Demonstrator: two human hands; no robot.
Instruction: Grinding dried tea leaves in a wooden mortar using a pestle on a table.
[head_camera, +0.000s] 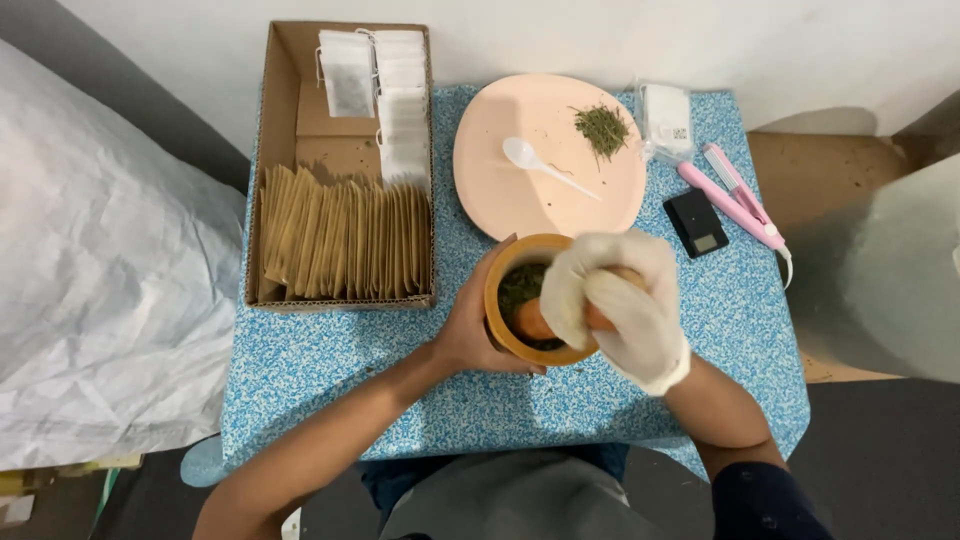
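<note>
My bare left hand (468, 330) clamps the round wooden mortar (515, 262) of green herbs at the blue speckled desk's (330, 360) middle, heavy and rigid I judge, while my gloved right hand (615, 300) grips its stiff wooden pestle (535, 322) up top.

Mortar (510, 275) on tabletop (330, 370), between left grip (470, 325) and right grip (615, 300); pestle (535, 322) in it, under right grip. Plate (500, 180) just behind both grips; spoon (545, 165) and herbs (602, 128) on it. Box (270, 150) left of left grip. Scale (697, 222) behind and right of right grip; sealer (735, 195) beyond.
</note>
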